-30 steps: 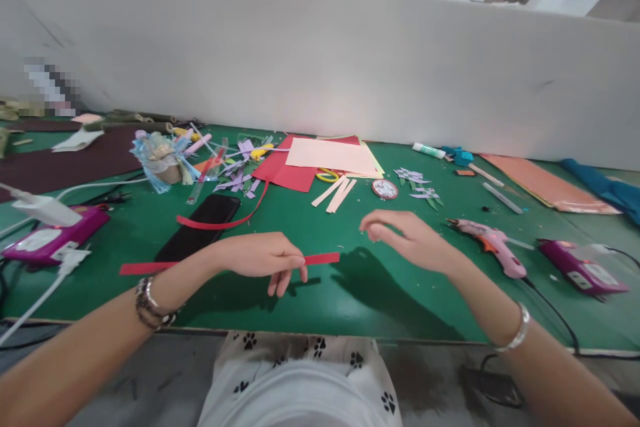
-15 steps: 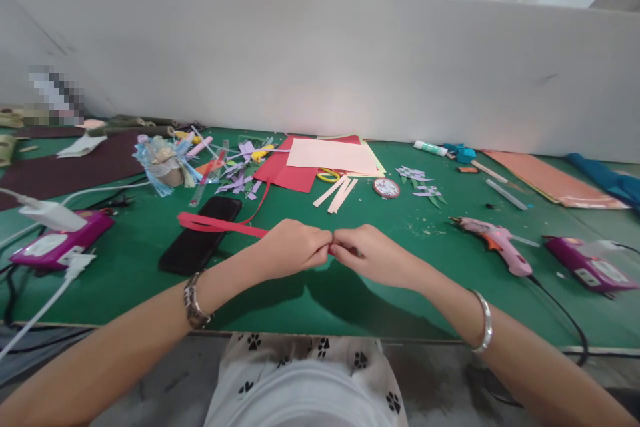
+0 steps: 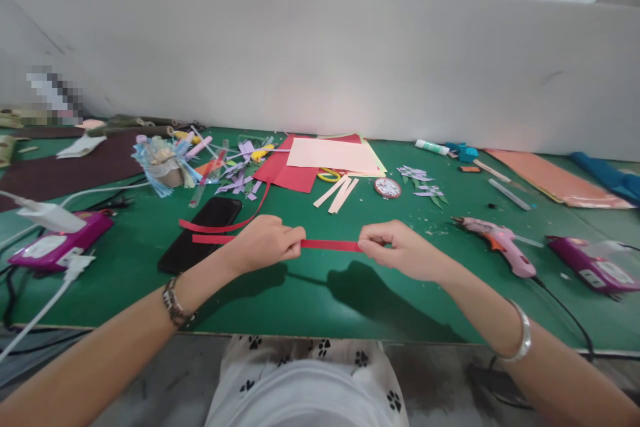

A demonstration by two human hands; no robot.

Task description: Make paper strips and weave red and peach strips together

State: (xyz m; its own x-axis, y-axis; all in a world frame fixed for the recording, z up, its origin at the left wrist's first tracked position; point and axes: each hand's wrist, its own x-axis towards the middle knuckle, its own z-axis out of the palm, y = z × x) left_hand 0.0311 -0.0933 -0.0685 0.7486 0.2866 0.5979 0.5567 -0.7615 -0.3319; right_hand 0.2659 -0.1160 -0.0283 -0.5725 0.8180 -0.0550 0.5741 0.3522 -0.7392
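Observation:
A narrow red paper strip [image 3: 330, 245] is stretched level between my two hands, above the green table. My left hand [image 3: 270, 240] pinches it partway along, and its loose end sticks out to the left over a black phone [image 3: 200, 233]. The strip's other end is in the closed fingers of my right hand [image 3: 387, 248]. A second red strip [image 3: 225, 225] curves from the phone up to the red paper sheets [image 3: 287, 170]. Behind my hands lie pale peach strips [image 3: 340, 195] and a round white disc with a red rim [image 3: 387, 187].
On the right lie a pink glue gun [image 3: 500, 243] and a purple power strip [image 3: 593, 263]. Another power strip [image 3: 65, 240] with white plugs sits at left. Behind are a glue stick [image 3: 431, 147], purple paper scraps [image 3: 240, 177] and a grey partition [image 3: 320, 60].
My hands were together and have moved apart, the right one to the right and the left one to the left. A length of red strip now shows taut between them.

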